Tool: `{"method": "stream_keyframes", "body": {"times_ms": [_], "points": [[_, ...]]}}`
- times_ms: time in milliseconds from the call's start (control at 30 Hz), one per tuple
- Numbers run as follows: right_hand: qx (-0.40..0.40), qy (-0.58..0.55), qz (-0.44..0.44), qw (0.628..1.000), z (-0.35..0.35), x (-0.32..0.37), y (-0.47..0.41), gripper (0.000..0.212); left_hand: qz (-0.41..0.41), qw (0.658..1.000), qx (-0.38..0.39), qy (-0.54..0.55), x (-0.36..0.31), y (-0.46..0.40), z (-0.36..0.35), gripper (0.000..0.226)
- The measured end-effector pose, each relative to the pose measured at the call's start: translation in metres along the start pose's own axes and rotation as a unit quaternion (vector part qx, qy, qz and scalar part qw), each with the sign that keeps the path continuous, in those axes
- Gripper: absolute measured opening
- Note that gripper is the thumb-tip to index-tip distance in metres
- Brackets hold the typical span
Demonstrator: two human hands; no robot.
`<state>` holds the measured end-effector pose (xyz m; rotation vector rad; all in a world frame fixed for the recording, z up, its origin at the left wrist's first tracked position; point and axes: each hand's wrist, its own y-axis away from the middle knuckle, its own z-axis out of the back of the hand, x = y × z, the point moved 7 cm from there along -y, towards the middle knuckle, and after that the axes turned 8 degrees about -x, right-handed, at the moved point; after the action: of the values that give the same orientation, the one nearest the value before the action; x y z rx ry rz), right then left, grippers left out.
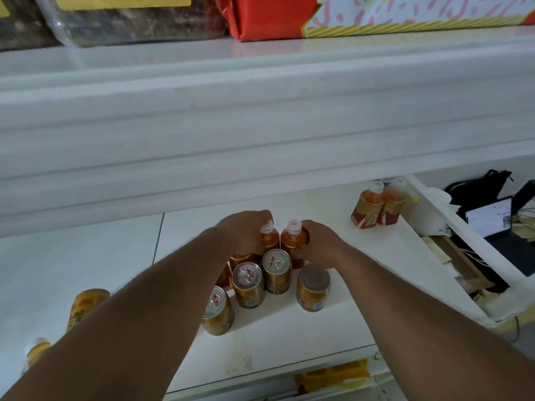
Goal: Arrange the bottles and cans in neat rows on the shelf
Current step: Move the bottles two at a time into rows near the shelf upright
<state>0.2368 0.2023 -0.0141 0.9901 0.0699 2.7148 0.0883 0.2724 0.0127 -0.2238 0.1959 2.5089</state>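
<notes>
Two orange tea bottles with white caps stand side by side mid-shelf. My left hand [246, 231] grips the left bottle [268, 237]. My right hand [320, 241] is closed on the right bottle [292, 237]. Just in front of them stand gold cans: two close together [248, 283] [277, 270], one to the right [314, 286] and one nearer me on the left [217, 309]. Another can or bottle is partly hidden under my left hand. Two more orange bottles [377, 205] stand at the shelf's far right.
The white shelf [289, 337] has a white ledge above it and an upright side wall at the right. A gold can [85, 306] and a small bottle [36, 350] sit at the left by my left forearm. Boxes fill the upper shelf. A laptop and cables lie at the right.
</notes>
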Motion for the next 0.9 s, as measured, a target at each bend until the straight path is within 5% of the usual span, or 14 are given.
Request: {"method": "stream_keyframes", "body": {"times_ms": [500,667,900], "points": [[-0.126,-0.131,0.023,0.983,0.048,0.020,-0.002,0.055,0.056,0.981,-0.082,0.169,0.009,0.006,0.047,0.045],[-0.180,-0.181,0.053,0.965,0.063,0.043,0.019,0.057,0.047,0.959,-0.138,0.244,0.010,0.028,0.068,0.073],[-0.259,-0.199,0.050,0.944,0.071,0.068,0.069,0.056,0.014,0.929,-0.202,0.309,0.009,0.076,0.097,0.062]]}}
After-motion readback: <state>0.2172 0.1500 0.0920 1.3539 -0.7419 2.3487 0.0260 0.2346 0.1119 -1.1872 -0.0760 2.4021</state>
